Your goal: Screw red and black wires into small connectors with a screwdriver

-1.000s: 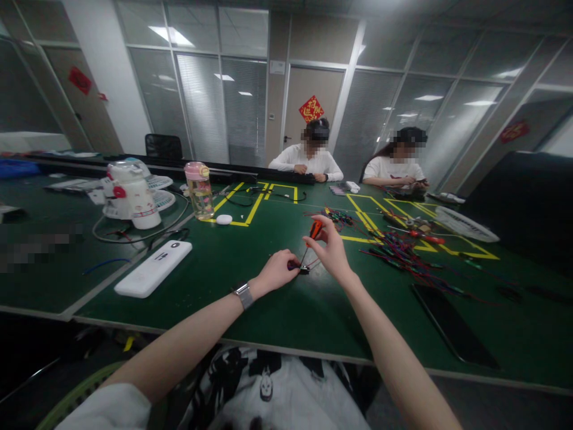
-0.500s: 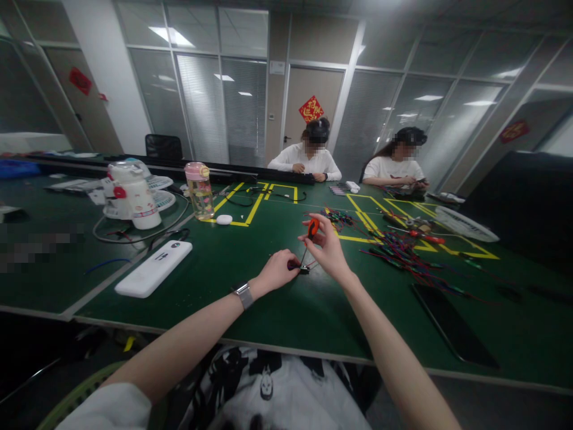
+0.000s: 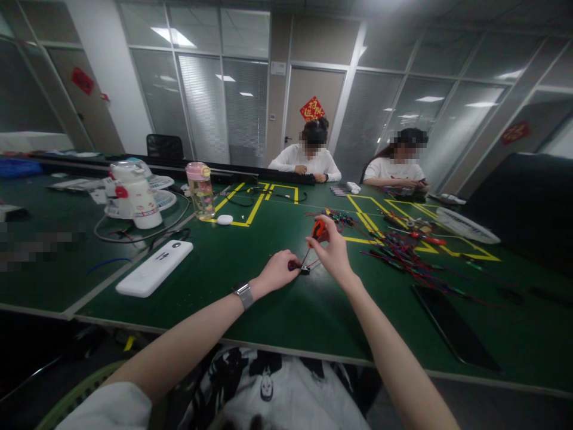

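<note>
My right hand is closed around the orange and black handle of a screwdriver, which leans with its thin shaft slanting down to the left. The shaft's tip reaches a small dark part with wires on the green table. My left hand presses low against the table with fingers curled, pinching the wired part from its left side. Exactly what the part is stays too small to make out. Thin red wires run from it toward the right, below my right hand.
To the right lies a heap of red and black wires, with a black phone nearer the edge. Leftward are a white power bank, a pink-lidded bottle and a white bottle. Two people sit across the table.
My right hand has shifted slightly and its fingers sit differently on the screwdriver handle, which has turned a little. My left hand and the wired part stay in place.
</note>
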The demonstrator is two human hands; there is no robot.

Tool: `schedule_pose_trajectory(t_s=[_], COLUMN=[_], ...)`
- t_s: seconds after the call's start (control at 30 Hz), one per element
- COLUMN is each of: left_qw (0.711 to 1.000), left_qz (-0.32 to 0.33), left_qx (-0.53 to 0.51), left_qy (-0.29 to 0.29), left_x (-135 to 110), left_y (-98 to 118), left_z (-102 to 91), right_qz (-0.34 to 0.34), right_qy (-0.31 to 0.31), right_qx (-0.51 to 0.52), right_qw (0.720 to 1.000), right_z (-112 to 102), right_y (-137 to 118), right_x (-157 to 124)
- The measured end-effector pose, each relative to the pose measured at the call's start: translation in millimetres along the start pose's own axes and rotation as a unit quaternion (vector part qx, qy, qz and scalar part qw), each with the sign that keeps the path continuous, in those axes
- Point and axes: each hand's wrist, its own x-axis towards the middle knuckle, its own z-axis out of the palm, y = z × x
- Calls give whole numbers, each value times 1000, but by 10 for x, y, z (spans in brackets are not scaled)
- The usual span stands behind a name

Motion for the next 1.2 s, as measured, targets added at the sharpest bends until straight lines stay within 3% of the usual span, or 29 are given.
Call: schedule_pose_trajectory(t_s=[0.2,0.73,0.97,1.2], left_qw=[1000,1000,1000,1000], left_qz=[-7,-16,-16,-19], left_qx=[5,-5,5,1], left_qy=[-1,-5,-3,-4], left_x=[-1,3,13,7], left_y=[10,5,34,32], left_z=[-8,-4,-16,-10], right_qz=[-12,-16,-6,-58], right_qy=[-9,-131,-121,-60], right_qx=[2,105,159,36], right_qw=[1000,986,980,996], right_z=[-1,-65,10,1], right_y=[-17,-21,-45,-81], right_x=[-1,50,-10,-8])
